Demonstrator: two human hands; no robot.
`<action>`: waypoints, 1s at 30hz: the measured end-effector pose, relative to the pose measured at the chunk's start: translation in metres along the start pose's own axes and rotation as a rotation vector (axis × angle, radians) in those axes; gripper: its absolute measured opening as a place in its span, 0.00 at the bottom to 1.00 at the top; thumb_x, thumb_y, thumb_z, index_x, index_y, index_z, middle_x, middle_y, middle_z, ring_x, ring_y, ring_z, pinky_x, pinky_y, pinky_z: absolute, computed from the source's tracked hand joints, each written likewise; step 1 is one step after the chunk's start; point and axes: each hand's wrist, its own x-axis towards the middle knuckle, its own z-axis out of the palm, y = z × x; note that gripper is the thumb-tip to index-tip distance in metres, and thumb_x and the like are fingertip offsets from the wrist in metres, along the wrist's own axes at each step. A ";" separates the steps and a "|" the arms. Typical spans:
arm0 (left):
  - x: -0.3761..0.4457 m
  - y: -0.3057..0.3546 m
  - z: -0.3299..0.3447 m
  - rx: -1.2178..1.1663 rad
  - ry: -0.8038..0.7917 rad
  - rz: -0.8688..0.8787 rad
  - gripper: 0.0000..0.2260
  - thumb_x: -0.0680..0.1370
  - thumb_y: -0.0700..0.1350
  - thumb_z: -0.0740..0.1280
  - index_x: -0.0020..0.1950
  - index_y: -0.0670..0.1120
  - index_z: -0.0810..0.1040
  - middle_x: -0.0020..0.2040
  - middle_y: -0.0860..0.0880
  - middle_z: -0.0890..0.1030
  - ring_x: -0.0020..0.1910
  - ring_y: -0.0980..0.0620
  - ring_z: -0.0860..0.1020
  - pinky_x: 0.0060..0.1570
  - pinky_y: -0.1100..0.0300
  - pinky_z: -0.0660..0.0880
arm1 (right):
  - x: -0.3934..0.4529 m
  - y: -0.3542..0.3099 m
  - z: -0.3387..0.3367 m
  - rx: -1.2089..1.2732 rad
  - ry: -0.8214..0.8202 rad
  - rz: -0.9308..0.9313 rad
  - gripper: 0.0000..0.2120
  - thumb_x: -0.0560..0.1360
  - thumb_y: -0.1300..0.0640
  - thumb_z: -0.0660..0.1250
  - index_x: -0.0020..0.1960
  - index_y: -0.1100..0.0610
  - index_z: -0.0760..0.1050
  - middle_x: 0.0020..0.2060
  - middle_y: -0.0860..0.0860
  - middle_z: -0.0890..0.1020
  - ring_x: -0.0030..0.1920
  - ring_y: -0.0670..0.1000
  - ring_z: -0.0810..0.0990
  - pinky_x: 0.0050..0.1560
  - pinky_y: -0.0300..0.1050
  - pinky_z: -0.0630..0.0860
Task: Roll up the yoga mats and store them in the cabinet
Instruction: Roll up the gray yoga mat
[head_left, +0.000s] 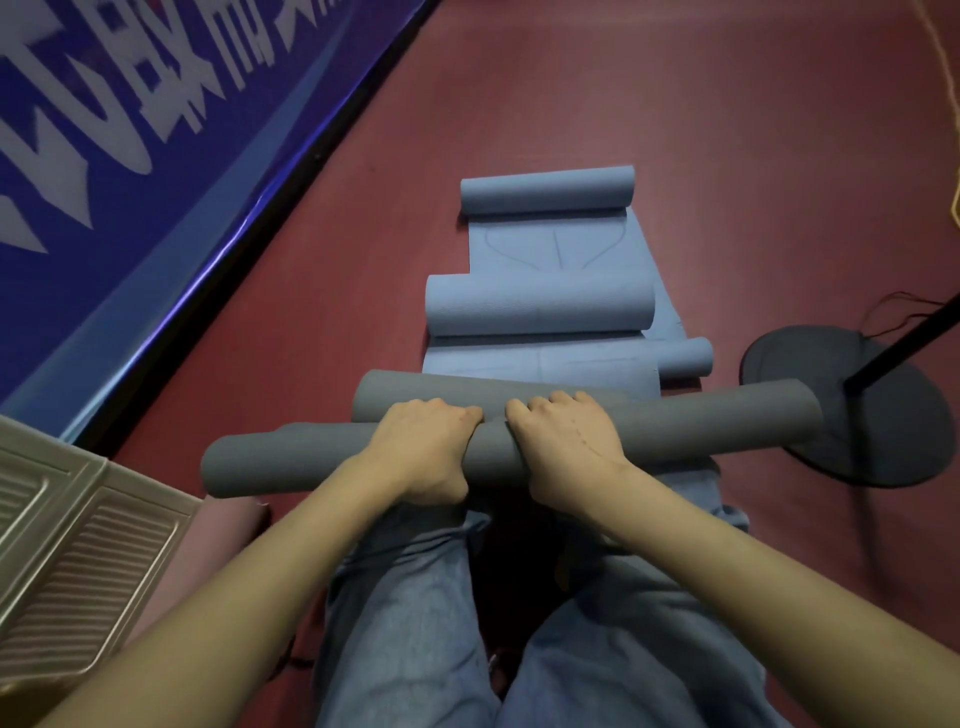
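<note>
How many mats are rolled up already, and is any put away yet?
Two grey mats look fully rolled. The left hand and right hand both grip the front grey roll; the second grey roll lies just behind it. Three blue mats, including the far blue mat, are only partly rolled on the red floor. None appears stored; the beige panel at left may be the cabinet.

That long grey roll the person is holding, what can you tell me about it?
The grey rolled mat is a long, matte tube, foam-like in look, fully rolled. It lies crosswise over the person's lap, its right end tilted slightly up and away. The left hand and right hand grip its middle side by side, fingers curled over the top. A second grey roll lies right behind it; whether they touch is unclear.
</note>
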 end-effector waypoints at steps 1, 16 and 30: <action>-0.004 -0.001 0.001 0.000 0.012 0.001 0.18 0.68 0.54 0.71 0.53 0.54 0.69 0.50 0.50 0.83 0.48 0.43 0.81 0.41 0.53 0.70 | -0.003 -0.002 -0.001 -0.002 0.020 -0.005 0.20 0.69 0.57 0.72 0.57 0.53 0.69 0.54 0.54 0.80 0.56 0.58 0.78 0.51 0.50 0.66; -0.115 0.070 0.040 -0.145 0.279 0.103 0.26 0.46 0.50 0.77 0.42 0.51 0.74 0.32 0.52 0.76 0.28 0.48 0.78 0.31 0.58 0.72 | -0.128 -0.027 0.024 0.013 0.237 -0.033 0.21 0.48 0.60 0.73 0.40 0.54 0.74 0.31 0.51 0.75 0.32 0.58 0.74 0.35 0.50 0.72; -0.132 0.091 0.041 -0.180 0.233 -0.038 0.21 0.58 0.47 0.73 0.49 0.45 0.76 0.46 0.45 0.70 0.43 0.42 0.69 0.41 0.47 0.66 | -0.121 -0.021 0.009 0.042 -0.232 -0.148 0.21 0.66 0.50 0.74 0.51 0.47 0.65 0.49 0.50 0.80 0.52 0.57 0.80 0.45 0.48 0.61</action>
